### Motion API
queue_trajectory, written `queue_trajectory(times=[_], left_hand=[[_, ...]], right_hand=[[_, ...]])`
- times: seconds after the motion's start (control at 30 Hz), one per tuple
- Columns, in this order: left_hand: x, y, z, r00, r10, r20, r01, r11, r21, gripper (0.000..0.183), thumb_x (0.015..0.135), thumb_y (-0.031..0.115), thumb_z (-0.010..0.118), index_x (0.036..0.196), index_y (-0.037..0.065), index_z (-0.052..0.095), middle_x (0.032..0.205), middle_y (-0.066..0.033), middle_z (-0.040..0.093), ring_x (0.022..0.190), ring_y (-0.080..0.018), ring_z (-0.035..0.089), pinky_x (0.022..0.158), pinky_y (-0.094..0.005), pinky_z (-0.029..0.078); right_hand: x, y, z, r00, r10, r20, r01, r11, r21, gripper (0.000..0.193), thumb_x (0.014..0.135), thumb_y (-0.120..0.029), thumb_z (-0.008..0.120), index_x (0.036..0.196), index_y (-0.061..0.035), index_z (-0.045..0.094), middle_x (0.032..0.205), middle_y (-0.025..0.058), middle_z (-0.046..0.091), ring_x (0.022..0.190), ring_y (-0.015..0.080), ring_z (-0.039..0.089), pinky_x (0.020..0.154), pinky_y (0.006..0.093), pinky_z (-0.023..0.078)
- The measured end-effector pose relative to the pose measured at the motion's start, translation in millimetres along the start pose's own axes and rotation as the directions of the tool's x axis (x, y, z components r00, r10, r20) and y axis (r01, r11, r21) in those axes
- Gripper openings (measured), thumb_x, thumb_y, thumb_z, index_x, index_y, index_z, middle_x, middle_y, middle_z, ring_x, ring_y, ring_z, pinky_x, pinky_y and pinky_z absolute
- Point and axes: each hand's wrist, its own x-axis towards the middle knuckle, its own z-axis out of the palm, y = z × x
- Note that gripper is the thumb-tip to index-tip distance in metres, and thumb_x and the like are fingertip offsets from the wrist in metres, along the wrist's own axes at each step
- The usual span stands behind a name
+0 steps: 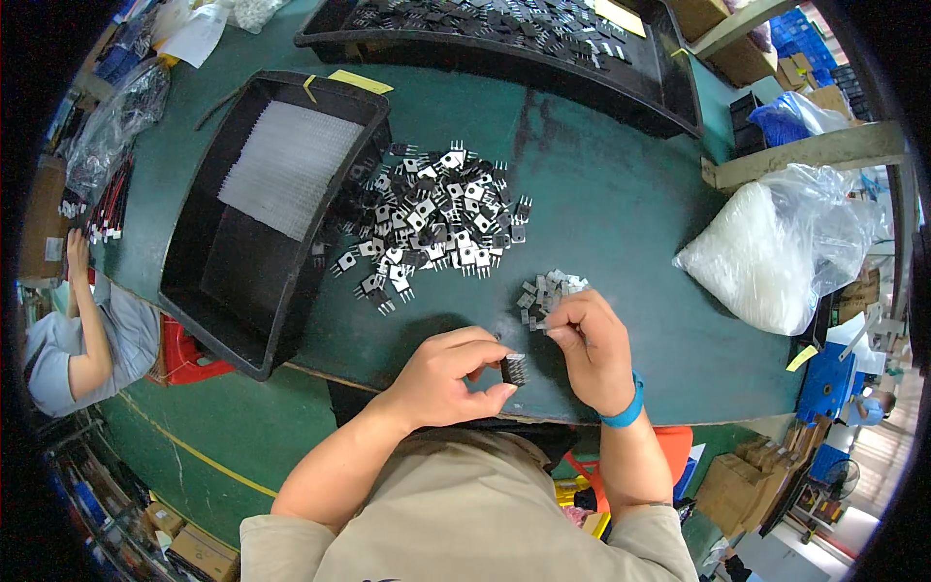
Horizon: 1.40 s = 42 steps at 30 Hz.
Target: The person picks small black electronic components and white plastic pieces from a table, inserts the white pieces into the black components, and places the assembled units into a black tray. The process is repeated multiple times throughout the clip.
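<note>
My left hand pinches a small stack of black parts with silvery edges between thumb and fingers, just above the table near its front edge. They look like transistors. To its right, my right hand, with a blue band on the wrist, has thumb and forefinger closed on a small grey piece. That piece is at the near side of a little heap of grey pieces, partly covered by the fingers. Beyond my left hand lies a loose pile of black-and-silver transistors with metal legs.
A black bin at left holds a white ribbed sheet stack. A large black tray of dark parts spans the back. Right stands a clear bag of white pieces. Another person works at far left.
</note>
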Motion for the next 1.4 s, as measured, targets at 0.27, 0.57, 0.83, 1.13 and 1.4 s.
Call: queue_trajectory(times=[0.27,0.57,0.83,1.13,1.4], left_hand=[[-1,-1,0,1.0,-0.009,-0.004,0.009,1.0,0.002,0.036,0.071,0.006,0.083,0.104,0.0,0.072,0.09,-0.0084,0.067,0.068,-0.0143,0.059,0.06,-0.0267,0.051],[0,-6,5,0.991,0.13,-0.035,-0.129,0.991,0.036,0.035,0.072,0.005,0.082,0.105,-0.001,0.072,0.093,-0.0095,0.068,0.069,-0.0163,0.062,0.06,-0.0276,0.052],[-1,-3,4,0.996,0.087,0.0,-0.087,0.995,0.045,0.036,0.071,0.005,0.082,0.105,0.0,0.071,0.095,-0.0095,0.068,0.069,-0.0164,0.062,0.06,-0.0279,0.051],[-1,-5,5,0.994,0.105,-0.005,-0.105,0.993,0.061,0.038,0.07,0.006,0.084,0.105,0.0,0.07,0.095,-0.0096,0.068,0.068,-0.0165,0.062,0.059,-0.028,0.051],[-1,-2,5,0.997,0.077,-0.023,-0.076,0.995,0.059,0.033,0.071,0.007,0.083,0.1,0.0,0.07,0.092,-0.0109,0.069,0.073,-0.0231,0.066,0.063,-0.0315,0.055]], right_hand=[[-15,-9,4,0.985,0.153,0.084,-0.174,0.886,0.43,0.008,0.093,0.007,0.062,0.096,-0.0006,0.06,0.099,0.0117,0.068,0.085,0.02,0.066,0.077,0.0316,0.053],[-7,-22,-9,0.99,-0.09,0.111,0.085,0.995,0.05,0.015,0.087,0.006,0.068,0.1,-0.0011,0.067,0.096,0.0147,0.068,0.084,0.0299,0.068,0.075,0.0355,0.054],[-10,-21,-9,0.984,-0.047,0.169,0.034,0.996,0.081,0.017,0.086,0.003,0.07,0.102,-0.0014,0.068,0.097,0.0137,0.066,0.084,0.0298,0.066,0.072,0.0352,0.054],[-13,-23,-5,0.981,-0.063,0.184,0.049,0.995,0.082,0.015,0.086,0.002,0.072,0.101,-0.0009,0.07,0.095,0.0145,0.066,0.083,0.03,0.067,0.073,0.0355,0.054],[-18,-28,-12,0.992,-0.07,0.102,0.064,0.997,0.053,0.023,0.082,0.005,0.066,0.102,-0.0019,0.072,0.096,0.0147,0.068,0.082,0.0305,0.068,0.072,0.0361,0.055]])
